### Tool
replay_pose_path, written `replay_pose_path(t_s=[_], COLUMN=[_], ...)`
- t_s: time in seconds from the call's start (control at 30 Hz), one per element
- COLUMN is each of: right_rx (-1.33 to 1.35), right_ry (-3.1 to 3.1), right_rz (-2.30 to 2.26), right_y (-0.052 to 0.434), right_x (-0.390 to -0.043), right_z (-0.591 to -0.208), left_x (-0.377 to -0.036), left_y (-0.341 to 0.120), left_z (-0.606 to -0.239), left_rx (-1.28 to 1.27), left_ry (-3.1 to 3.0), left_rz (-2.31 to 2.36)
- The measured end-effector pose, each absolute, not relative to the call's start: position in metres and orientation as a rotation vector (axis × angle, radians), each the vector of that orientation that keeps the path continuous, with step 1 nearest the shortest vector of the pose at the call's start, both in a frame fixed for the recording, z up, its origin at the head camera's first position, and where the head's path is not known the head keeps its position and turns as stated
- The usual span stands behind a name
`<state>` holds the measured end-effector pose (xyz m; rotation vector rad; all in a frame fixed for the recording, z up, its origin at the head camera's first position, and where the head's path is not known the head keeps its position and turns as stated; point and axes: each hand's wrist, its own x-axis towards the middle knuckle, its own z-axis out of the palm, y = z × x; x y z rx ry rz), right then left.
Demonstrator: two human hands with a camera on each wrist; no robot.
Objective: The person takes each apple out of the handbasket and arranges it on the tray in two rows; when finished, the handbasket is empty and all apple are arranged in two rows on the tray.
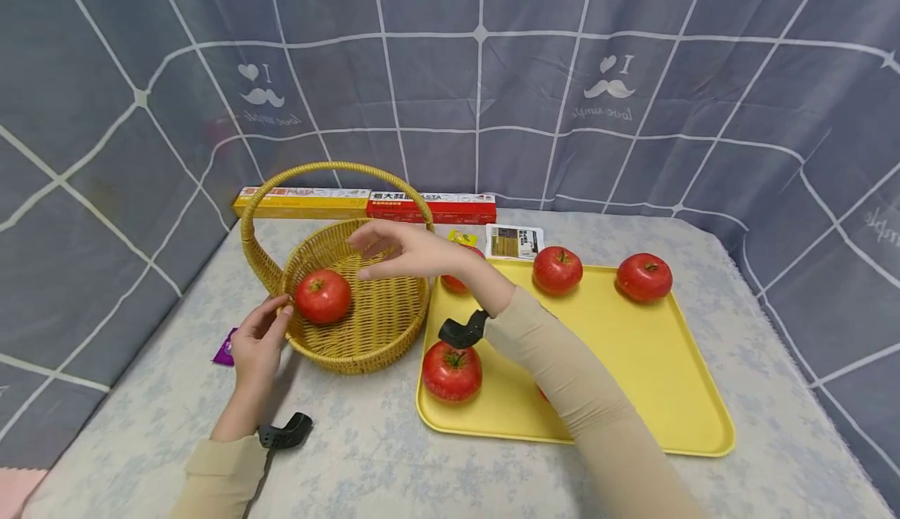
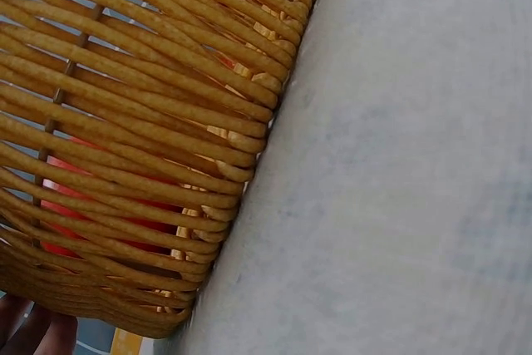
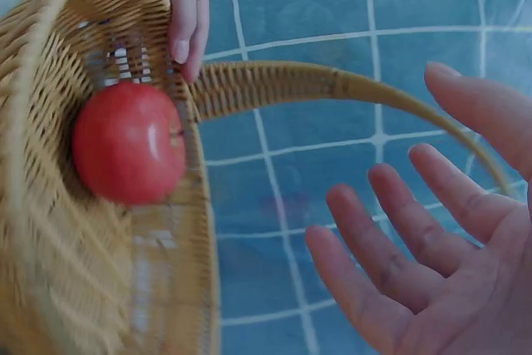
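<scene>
A yellow wicker basket [image 1: 380, 359] with a tall arched handle stands on the left of the table. One red apple [image 1: 323, 297] lies inside it, against the left wall; the right wrist view shows the same apple [image 3: 130, 144] from above the basket. My left hand [image 1: 262, 339] pinches the basket's rim at the left, near the foot of the handle. Over the basket's right side hovers my right hand [image 1: 415, 252], fingers spread and loosely bent with nothing between them. In the right wrist view its palm [image 3: 449, 272] faces the basket opening.
A yellow tray [image 1: 633, 347] on the right holds several red apples [image 1: 452, 372], one mostly hidden by my right forearm. Behind stand a yellow pasta box [image 1: 309, 204] and a red pasta box [image 1: 436, 208]. A white packet [image 1: 515, 241] and a purple packet [image 1: 225, 348] lie nearby.
</scene>
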<state>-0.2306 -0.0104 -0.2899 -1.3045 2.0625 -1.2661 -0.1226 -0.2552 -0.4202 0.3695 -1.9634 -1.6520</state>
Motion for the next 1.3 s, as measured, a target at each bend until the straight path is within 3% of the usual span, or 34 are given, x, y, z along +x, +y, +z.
replay_pose_path(t_s=[0.37,0.57,0.73,0.93,1.3], right_rx=[-1.095,-1.008,-1.019,-1.030,-1.108], right_ry=[2.070,2.128,2.079,2.163,2.150], right_rz=[-1.378,-1.225,-1.128,-0.966,-0.845], right_y=[-0.069,-0.088,-0.096,-0.101,-0.109], right_x=[-0.251,-0.252,-0.252,-0.250,-0.247], right_z=[-0.329,-0.341,-0.351,-0.353,-0.356], left_x=[-0.112,-0.116,-0.123,-0.112,-0.112], left_y=[-0.238,-0.242,-0.252,-0.244,-0.243], left_z=[-0.396,-0.402,-0.417,-0.396,-0.395], left_rx=[0.320,0.342,0.356,0.328,0.344], left_ry=[-1.971,-1.982,-1.991,-1.982,-1.982], left_rz=[-1.660,-1.640,-1.644,-1.669,-1.631])
